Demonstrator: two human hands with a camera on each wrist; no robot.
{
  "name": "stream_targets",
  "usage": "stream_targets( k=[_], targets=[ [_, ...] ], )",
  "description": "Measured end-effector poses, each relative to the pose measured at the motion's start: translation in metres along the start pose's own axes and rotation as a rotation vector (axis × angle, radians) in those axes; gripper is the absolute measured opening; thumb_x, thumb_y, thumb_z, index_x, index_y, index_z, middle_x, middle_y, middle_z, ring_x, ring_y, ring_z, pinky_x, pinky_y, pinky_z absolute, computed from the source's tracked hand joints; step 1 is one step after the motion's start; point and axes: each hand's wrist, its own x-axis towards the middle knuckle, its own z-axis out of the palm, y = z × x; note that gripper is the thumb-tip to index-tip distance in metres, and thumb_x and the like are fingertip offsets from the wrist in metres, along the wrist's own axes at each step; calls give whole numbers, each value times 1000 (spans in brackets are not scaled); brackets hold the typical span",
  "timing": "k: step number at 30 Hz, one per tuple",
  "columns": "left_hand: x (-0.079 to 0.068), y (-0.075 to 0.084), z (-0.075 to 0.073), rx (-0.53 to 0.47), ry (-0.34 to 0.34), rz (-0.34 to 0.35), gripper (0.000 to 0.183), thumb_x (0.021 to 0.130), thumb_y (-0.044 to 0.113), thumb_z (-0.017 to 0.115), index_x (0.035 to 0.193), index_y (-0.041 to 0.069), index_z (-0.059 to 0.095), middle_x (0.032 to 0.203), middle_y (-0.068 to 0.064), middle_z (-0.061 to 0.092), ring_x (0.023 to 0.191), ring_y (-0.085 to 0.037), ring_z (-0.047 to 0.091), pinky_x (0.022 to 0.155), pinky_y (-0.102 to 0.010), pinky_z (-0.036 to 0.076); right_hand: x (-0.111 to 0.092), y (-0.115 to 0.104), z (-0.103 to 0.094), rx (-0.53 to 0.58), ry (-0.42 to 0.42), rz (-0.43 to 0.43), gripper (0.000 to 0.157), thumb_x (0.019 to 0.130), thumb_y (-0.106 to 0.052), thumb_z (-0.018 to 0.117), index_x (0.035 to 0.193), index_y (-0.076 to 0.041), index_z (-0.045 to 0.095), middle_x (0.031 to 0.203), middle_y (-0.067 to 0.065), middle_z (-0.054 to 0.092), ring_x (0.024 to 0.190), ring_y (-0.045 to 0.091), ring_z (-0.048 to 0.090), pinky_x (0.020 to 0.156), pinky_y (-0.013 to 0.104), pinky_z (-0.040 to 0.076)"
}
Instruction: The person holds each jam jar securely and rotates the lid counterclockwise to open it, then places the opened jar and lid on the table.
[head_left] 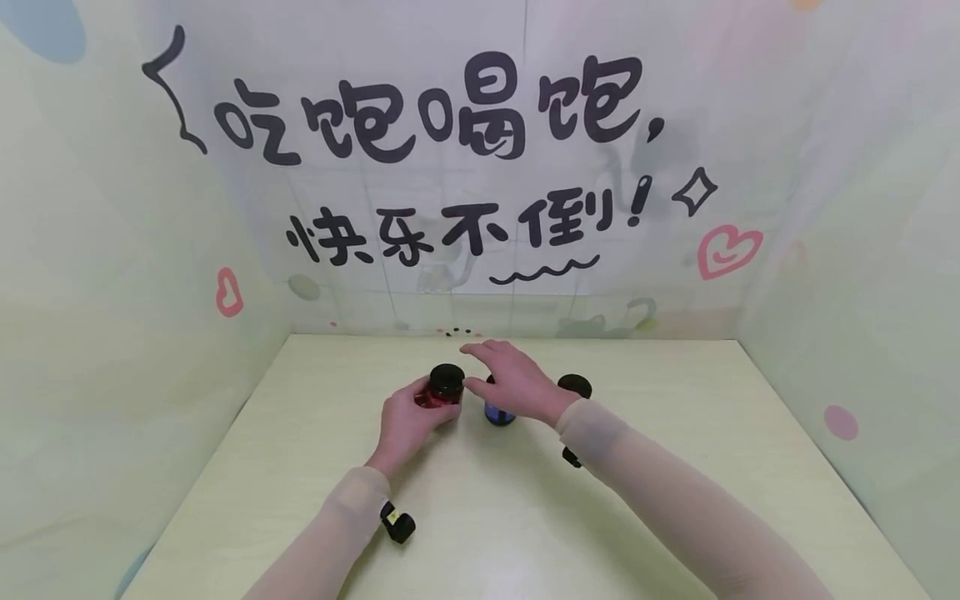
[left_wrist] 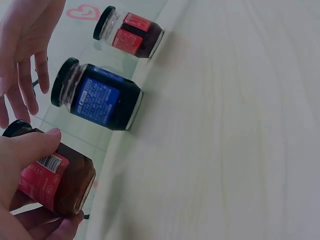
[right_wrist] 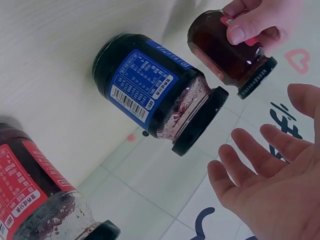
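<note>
My left hand (head_left: pixel 405 422) grips a glass jar (head_left: pixel 447 377) with a red label and black lid, thumb on one side and fingers on the other. In the left wrist view this jar (left_wrist: pixel 75 175) is tilted and appears slightly off the table. Fingers spread, my right hand (head_left: pixel 517 385) hovers near its lid, and the right wrist view shows a gap between them. Behind that hand a blue-labelled jar (head_left: pixel 498 414), dark inside, is partly hidden. Farther right, another red-labelled jar (left_wrist: pixel 134 36) stands on the table, mostly covered by the right forearm in the head view.
A pale wooden table (head_left: pixel 300 500) lies under the jars. Printed cloth walls (head_left: pixel 480 308) with black writing enclose its back and sides. Small black devices, one of them the left camera (head_left: pixel 398 523), hang at both wrists.
</note>
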Motion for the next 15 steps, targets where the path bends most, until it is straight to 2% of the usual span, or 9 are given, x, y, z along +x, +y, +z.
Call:
stream_targets(
  k=[8,15],
  targets=[
    [-6,20,-2,-49,-5,8,61,74,37,91,129,21,68,105,1,69,96,-20,60,81,-38,51,-8,-1,-8,31,9,10,61,102,-48,55,153,-19,42,155,6,43,141,24,41,112,44,36],
    [-15,30,-1,-27,3,2,70,73,39,91,135,20,66,112,-1,65,102,-22,60,84,-39,53,-16,-1,-11,54,31,15,60,102,-51,52,152,-19,44,153,3,46,138,22,45,110,43,38]
  ],
)
